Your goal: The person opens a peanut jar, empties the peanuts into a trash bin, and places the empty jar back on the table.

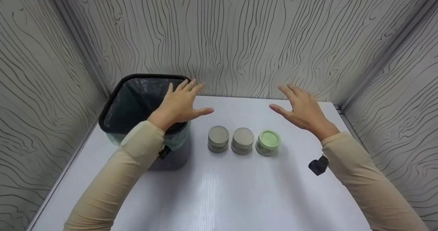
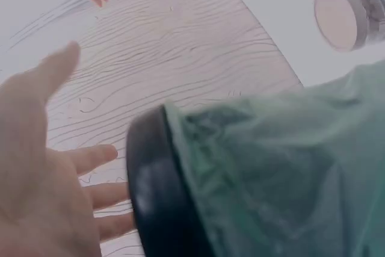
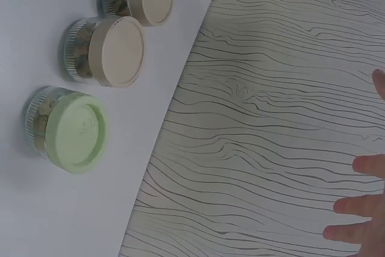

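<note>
Three small lidded jars stand in a row on the white table: a beige-lidded jar (image 1: 218, 138), a second beige-lidded jar (image 1: 243, 140) and a green-lidded jar (image 1: 268, 142). In the right wrist view their clear ribbed sides show brownish pieces inside. My left hand (image 1: 179, 104) hovers above the right side of the bin, fingers spread and holding nothing. On the other side my right hand (image 1: 303, 109) is raised beyond and to the right of the green-lidded jar, fingers extended, thumb apart, also holding nothing.
A dark-rimmed bin (image 1: 116, 97) with a greenish liner (image 2: 283, 154) stands at the left of the white table (image 1: 219, 196). Wood-grain panels (image 1: 232, 36) enclose the table at the back and both sides. A dark device (image 1: 318, 166) is strapped at the right wrist.
</note>
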